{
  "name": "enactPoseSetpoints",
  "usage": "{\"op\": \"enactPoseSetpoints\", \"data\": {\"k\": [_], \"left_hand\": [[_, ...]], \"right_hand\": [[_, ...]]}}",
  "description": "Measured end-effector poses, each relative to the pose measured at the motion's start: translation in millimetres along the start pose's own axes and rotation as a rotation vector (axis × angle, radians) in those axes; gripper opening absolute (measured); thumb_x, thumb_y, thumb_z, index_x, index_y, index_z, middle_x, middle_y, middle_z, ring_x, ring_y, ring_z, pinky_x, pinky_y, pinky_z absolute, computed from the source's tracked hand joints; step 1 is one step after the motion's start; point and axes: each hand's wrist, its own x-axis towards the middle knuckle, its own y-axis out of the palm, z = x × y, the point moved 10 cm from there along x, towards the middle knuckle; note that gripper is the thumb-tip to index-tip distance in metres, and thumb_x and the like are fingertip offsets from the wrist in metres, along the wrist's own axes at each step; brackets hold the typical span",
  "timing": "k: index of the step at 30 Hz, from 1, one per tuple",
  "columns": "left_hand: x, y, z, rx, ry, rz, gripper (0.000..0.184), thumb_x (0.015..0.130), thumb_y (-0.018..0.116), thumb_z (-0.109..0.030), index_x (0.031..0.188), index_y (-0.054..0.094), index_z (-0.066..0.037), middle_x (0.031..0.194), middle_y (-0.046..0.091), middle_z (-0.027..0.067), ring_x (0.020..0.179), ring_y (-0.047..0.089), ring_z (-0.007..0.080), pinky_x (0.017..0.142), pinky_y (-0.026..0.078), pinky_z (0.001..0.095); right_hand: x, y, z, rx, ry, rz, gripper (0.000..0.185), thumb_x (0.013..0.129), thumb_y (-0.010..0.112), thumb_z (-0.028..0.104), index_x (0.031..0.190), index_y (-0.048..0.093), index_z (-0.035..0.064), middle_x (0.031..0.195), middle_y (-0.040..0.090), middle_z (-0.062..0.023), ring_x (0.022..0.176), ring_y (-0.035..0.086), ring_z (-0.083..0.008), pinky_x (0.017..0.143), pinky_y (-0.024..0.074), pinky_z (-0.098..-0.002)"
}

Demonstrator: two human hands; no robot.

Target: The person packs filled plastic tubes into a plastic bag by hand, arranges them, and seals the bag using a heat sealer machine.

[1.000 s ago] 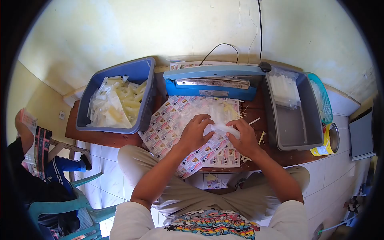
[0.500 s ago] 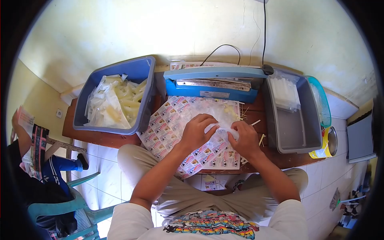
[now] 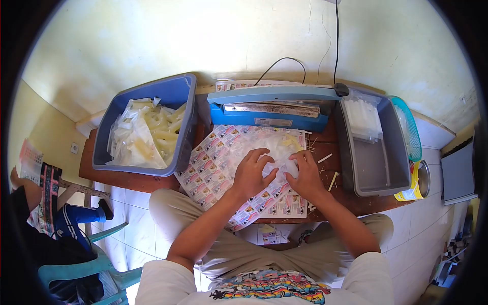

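Observation:
My left hand [image 3: 251,172] hovers over a pile of clear plastic [image 3: 244,141], its thumb and fingers curved and apart. Opposite it, my right hand [image 3: 309,177] grips a crumpled translucent plastic bag [image 3: 291,168] between thumb and fingers. What is inside that bag, if anything, cannot be made out. Printed paper sheets [image 3: 203,165] lie under the plastic and my hands. Just behind them stands a blue impulse sealer [image 3: 239,118] with its long arm [image 3: 274,93] raised off the base.
At left, a blue-grey tub [image 3: 188,122] holds pale yellow filled plastic packs [image 3: 168,133]. A grey tub [image 3: 373,189] at right contains clear packs [image 3: 362,114]. Beside it are a teal basket [image 3: 414,132] and yellow tin [image 3: 413,189]. Thin strips [image 3: 333,180] litter the wooden table [image 3: 325,147]. Another person [image 3: 30,203] sits left.
My left hand's fingers have spread a little wider above the plastic. My right hand has shifted slightly, with the translucent bag still at its fingers. The camera view has moved a bit.

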Motion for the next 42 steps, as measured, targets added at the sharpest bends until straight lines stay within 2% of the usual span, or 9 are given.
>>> {"op": "enactPoseSetpoints", "data": {"k": [3,9,12,16,18,25,31,36,42], "left_hand": [[-2.1,5.1,8.5,0.004,-0.053,0.036,0.037,0.082,0.089,-0.02,0.112,0.07,-0.007,0.135,0.067,0.0157,0.123,0.066,0.0387,0.102,0.057,0.0469],[-5.0,13.8,10.9,0.003,-0.062,0.077,0.038,0.083,0.086,-0.017,0.115,0.068,-0.007,0.136,0.067,0.0169,0.125,0.065,0.0394,0.105,0.055,0.0465],[-4.7,14.2,10.0,0.001,-0.033,0.073,0.037,0.084,0.084,-0.015,0.116,0.068,-0.006,0.134,0.068,0.0178,0.125,0.065,0.0394,0.106,0.055,0.0464],[-5.1,15.1,10.8,-0.018,-0.033,0.083,0.038,0.084,0.083,-0.014,0.117,0.068,-0.005,0.13,0.07,0.0184,0.125,0.066,0.0395,0.106,0.055,0.0467],[-5.7,17.3,12.6,-0.023,-0.054,0.116,0.042,0.084,0.082,-0.014,0.121,0.065,-0.006,0.127,0.069,0.0181,0.123,0.065,0.039,0.106,0.052,0.0469],[-5.0,15.1,12.7,-0.025,-0.079,0.136,0.042,0.085,0.081,-0.012,0.123,0.068,-0.005,0.129,0.071,0.0179,0.122,0.066,0.0398,0.105,0.054,0.0474],[-4.8,3.6,-1.8,0.034,0.04,0.018,0.033,0.088,0.08,-0.014,0.12,0.073,-0.007,0.129,0.072,0.016,0.12,0.068,0.0368,0.103,0.054,0.0471],[-3.9,-0.9,-11.8,0.01,0.068,-0.01,0.024,0.091,0.08,-0.016,0.114,0.076,-0.008,0.128,0.074,0.0128,0.114,0.071,0.0347,0.101,0.055,0.0458],[-7.0,-1.4,-9.4,0.053,0.073,0.028,0.032,0.089,0.08,-0.015,0.12,0.074,-0.009,0.129,0.074,0.0129,0.115,0.072,0.0344,0.102,0.056,0.045]], "right_hand": [[-2.0,2.3,-2.1,0.186,0.219,0.152,0.057,0.079,0.081,-0.004,0.13,0.057,0.004,0.131,0.047,-0.0202,0.1,0.07,-0.0333,0.078,0.063,-0.0407],[0.4,3.2,-5.6,0.21,0.185,0.131,0.057,0.077,0.08,-0.011,0.125,0.053,0.0023,0.143,0.038,-0.0204,0.097,0.071,-0.029,0.08,0.066,-0.0342],[1.2,1.0,-11.3,0.18,0.176,0.073,0.061,0.077,0.085,-0.007,0.127,0.053,0.0061,0.138,0.052,-0.0188,0.093,0.072,-0.0256,0.077,0.0627,-0.0356],[6.1,6.8,-22.4,0.089,0.121,0.11,0.06,0.078,0.087,-0.003,0.127,0.054,0.0076,0.117,0.067,-0.0158,0.087,0.072,-0.0288,0.074,0.0602,-0.0412],[9.7,-3.4,-19.3,-0.015,0.073,0.007,0.061,0.08,0.088,0.003,0.13,0.055,0.0099,0.096,0.07,-0.0114,0.083,0.072,-0.0321,0.073,0.058,-0.0454],[12.8,-1.0,-21.5,-0.084,0.117,0.091,0.054,0.08,0.087,0.01,0.129,0.064,0.0095,0.102,0.07,-0.0116,0.096,0.07,-0.0355,0.085,0.0566,-0.0477],[13.8,-27.6,26.4,-0.284,-0.146,-0.104,0.038,0.081,0.085,0.014,0.117,0.072,0.0103,0.1,0.069,-0.0081,0.098,0.069,-0.0322,0.088,0.0555,-0.0455],[12.9,-15.8,0.3,-0.224,-0.044,0.004,0.039,0.083,0.076,0.004,0.121,0.071,0.0106,0.11,0.073,-0.0124,0.103,0.072,-0.0352,0.09,0.0579,-0.0478],[7.1,-15.2,9.4,-0.136,-0.133,0.094,0.05,0.081,0.067,-0.007,0.128,0.068,0.0094,0.12,0.074,-0.0163,0.111,0.071,-0.0386,0.097,0.058,-0.0486]]}}
